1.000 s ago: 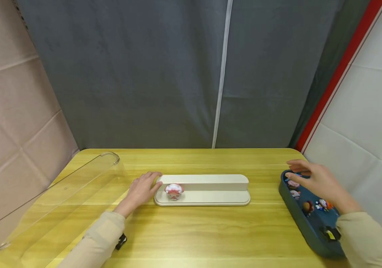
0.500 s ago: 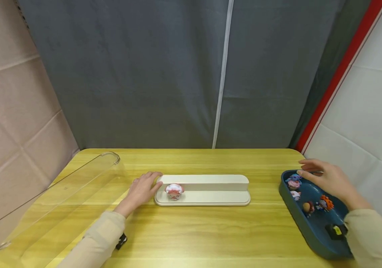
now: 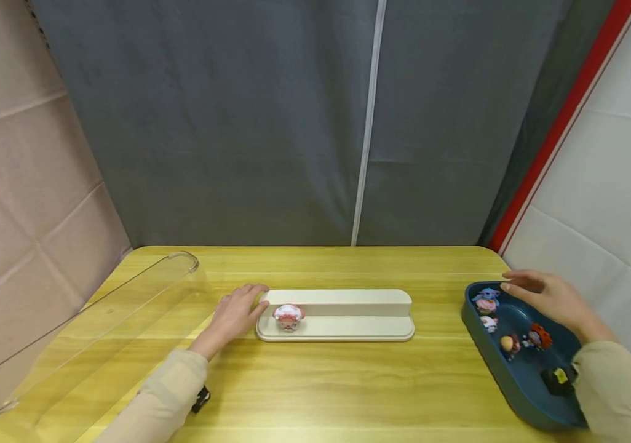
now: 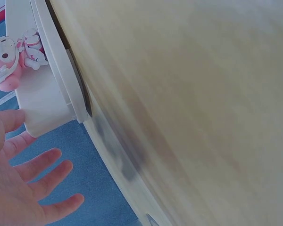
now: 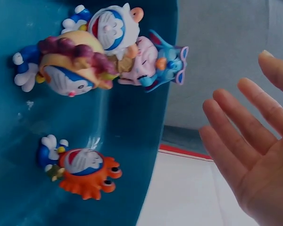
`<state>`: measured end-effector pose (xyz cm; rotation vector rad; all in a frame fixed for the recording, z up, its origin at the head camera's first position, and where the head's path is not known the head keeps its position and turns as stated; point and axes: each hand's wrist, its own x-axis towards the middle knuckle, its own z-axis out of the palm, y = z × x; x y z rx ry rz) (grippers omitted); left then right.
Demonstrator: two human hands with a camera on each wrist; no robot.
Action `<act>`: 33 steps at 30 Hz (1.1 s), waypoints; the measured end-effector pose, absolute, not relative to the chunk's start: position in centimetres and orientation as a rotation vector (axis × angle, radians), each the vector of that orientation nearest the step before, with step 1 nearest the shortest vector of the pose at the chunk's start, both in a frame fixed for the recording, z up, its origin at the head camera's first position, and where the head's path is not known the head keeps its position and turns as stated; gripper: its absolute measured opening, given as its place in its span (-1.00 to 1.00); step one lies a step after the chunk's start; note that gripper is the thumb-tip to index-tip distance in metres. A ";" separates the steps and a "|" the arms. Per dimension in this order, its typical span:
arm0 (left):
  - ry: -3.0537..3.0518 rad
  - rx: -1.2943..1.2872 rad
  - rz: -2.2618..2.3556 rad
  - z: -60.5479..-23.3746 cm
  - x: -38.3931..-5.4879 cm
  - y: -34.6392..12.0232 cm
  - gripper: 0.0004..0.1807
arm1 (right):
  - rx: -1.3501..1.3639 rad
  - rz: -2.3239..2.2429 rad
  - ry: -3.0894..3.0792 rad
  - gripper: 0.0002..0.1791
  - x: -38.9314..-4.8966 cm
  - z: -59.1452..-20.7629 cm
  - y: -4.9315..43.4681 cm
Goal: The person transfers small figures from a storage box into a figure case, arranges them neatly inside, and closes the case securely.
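Observation:
My left hand (image 3: 236, 312) rests at the left end of a white stepped display base (image 3: 349, 325), its thumb and index finger at the corner and the other fingers spread. On the base's lower step stands a pink-and-white figurine (image 3: 288, 317). At right, my right hand (image 3: 550, 300) hovers over the far rim of a dark blue tray (image 3: 561, 412), fingers extended and holding nothing. The tray holds a blue-and-pink figurine (image 5: 151, 63), a white-hooded cat figurine (image 5: 114, 30), one with a bun-like hat (image 5: 68, 82) and one in an orange crab hood (image 5: 87, 165).
A clear plastic cover (image 3: 94, 326) lies slanted along the table's left side. A small black object (image 3: 200, 400) shows beside the left sleeve. Another black piece with a yellow mark (image 3: 558, 380) lies in the tray, partly behind the right sleeve. A grey curtain (image 3: 265, 123) hangs behind the table.
My right hand has drawn back to the right above the tray, uncovering more of the figurines. The left hand, the base and its figurine have stayed in place.

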<state>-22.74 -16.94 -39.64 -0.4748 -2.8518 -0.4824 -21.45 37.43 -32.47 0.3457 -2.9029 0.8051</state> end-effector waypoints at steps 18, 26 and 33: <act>-2.860 -0.475 -0.486 -39.6 -22.7 -16.8 -0.61 | 0.233 1.066 -3.074 -0.31 -22.8 -34.7 37.8; -2.856 -0.475 -0.482 -39.6 -22.8 -16.9 -0.62 | 0.181 1.129 -3.087 -0.27 -23.3 -35.5 37.9; -2.851 -0.475 -0.476 -39.6 -22.9 -17.0 -0.62 | 0.176 1.130 -3.079 -0.27 -23.6 -36.0 38.0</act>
